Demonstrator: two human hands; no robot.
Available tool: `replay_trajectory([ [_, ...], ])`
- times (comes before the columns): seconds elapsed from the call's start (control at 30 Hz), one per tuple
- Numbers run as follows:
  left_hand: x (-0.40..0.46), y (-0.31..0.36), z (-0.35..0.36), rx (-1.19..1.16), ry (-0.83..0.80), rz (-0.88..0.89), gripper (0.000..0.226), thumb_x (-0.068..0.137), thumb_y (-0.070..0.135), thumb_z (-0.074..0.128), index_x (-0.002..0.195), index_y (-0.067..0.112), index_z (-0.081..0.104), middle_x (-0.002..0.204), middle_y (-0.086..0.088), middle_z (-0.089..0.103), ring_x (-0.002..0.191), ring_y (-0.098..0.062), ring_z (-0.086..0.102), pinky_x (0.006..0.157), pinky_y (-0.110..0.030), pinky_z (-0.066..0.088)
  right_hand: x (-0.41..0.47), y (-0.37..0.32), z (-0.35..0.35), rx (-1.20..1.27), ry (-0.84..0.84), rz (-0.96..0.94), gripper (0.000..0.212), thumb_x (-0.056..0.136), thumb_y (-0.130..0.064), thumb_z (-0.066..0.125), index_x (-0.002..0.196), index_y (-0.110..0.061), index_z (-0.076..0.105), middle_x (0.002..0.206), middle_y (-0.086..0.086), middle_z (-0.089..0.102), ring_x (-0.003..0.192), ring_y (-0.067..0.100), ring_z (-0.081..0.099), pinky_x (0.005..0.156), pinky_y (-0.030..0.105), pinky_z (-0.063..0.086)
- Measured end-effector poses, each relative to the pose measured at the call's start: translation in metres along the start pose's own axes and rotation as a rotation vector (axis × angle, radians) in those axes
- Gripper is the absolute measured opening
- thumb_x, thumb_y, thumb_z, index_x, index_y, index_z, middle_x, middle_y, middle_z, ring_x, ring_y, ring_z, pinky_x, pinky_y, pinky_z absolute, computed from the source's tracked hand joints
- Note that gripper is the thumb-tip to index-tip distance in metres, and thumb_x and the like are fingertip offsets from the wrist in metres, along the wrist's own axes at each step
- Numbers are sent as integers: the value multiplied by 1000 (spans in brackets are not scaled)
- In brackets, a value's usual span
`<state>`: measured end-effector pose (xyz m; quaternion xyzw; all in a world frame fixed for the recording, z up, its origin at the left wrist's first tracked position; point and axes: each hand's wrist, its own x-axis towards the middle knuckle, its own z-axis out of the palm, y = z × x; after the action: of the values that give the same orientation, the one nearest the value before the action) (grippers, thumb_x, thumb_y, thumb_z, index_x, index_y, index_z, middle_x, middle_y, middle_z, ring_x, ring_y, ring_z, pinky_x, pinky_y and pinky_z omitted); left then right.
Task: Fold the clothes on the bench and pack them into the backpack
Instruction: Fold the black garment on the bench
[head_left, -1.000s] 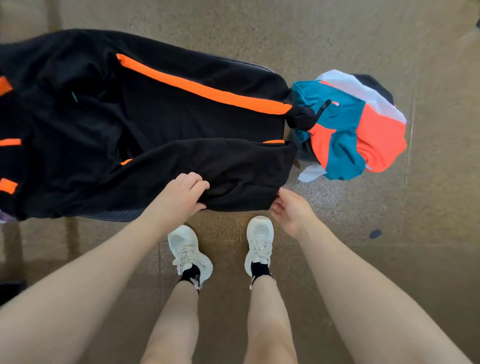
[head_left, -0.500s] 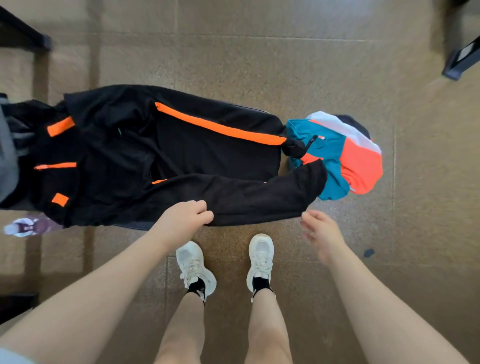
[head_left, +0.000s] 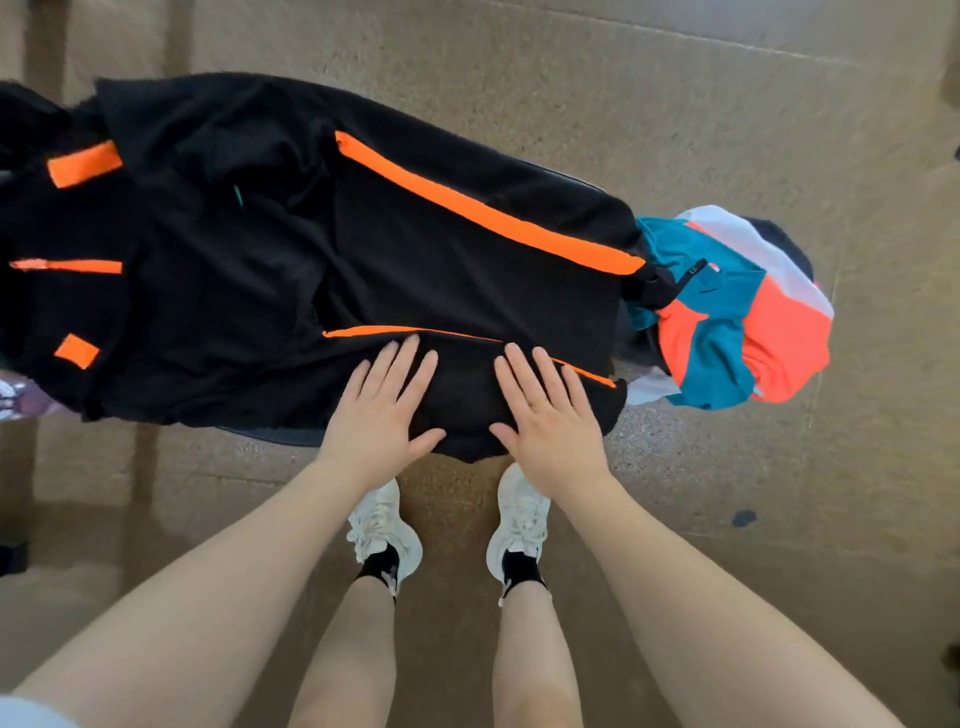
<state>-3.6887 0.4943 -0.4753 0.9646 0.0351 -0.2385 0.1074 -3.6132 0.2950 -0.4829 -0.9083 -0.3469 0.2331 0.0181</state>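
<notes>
Flat hands (head_left: 462, 415) on soft black garment (head_left: 363, 260)

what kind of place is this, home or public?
Hard to say; probably a public or shared indoor space such as a gym or hall. Speckled stone floor in large slabs, a narrow bench under the black clothes, and the person wears trainers.

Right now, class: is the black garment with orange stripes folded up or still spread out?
Mostly spread: the black garment lies along the bench, with only its near edge turned over under both flat hands.
</notes>
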Motion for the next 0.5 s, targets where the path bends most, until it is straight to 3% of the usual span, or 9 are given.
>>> replay_trajectory([
  [0.1, 0, -2, -13, -42, -59, 3, 83, 72, 44, 72, 140, 10, 38, 147, -17, 33, 132, -34, 38, 103, -49, 35, -11, 25, -24, -20, -143, 222, 65, 95, -41, 41, 149, -18, 16, 158, 6, 11, 144, 27, 17, 114, 44, 20],
  [0.17, 2, 2, -28, -65, -111, -23, 74, 87, 42, 57, 147, 14, 22, 155, -12, 12, 141, -28, 18, 112, -42, 22, -13, 35, -50, 66, -261, 285, 58, 98, -37, 39, 149, -16, 18, 158, 8, 2, 144, 27, 15, 115, 40, 22],
  [0.23, 4, 7, -44, -71, -185, -41, 65, 94, 38, 43, 148, 17, 13, 157, -9, -1, 143, -26, 6, 115, -37, 13, -9, 39, -79, 185, -283, 319, 50, 98, -30, 41, 144, -15, 31, 158, 8, 9, 140, 27, 26, 110, 39, 30],
  [0.37, 9, 29, -70, -124, -233, -46, 60, 96, 31, 39, 148, 15, 14, 156, -12, 0, 143, -28, 8, 115, -36, 14, 13, 44, -126, 257, -208, 360, 33, 99, -21, 40, 131, -17, 49, 151, 4, 28, 133, 24, 37, 106, 37, 36],
  [0.5, 16, 61, -70, -203, -215, -156, 59, 96, 28, 39, 148, 15, 14, 156, -12, -1, 142, -25, 9, 114, -34, 17, 41, 72, -141, 199, -191, 251, 30, 100, -18, 36, 121, -14, 58, 143, 7, 37, 124, 28, 45, 103, 37, 40],
])
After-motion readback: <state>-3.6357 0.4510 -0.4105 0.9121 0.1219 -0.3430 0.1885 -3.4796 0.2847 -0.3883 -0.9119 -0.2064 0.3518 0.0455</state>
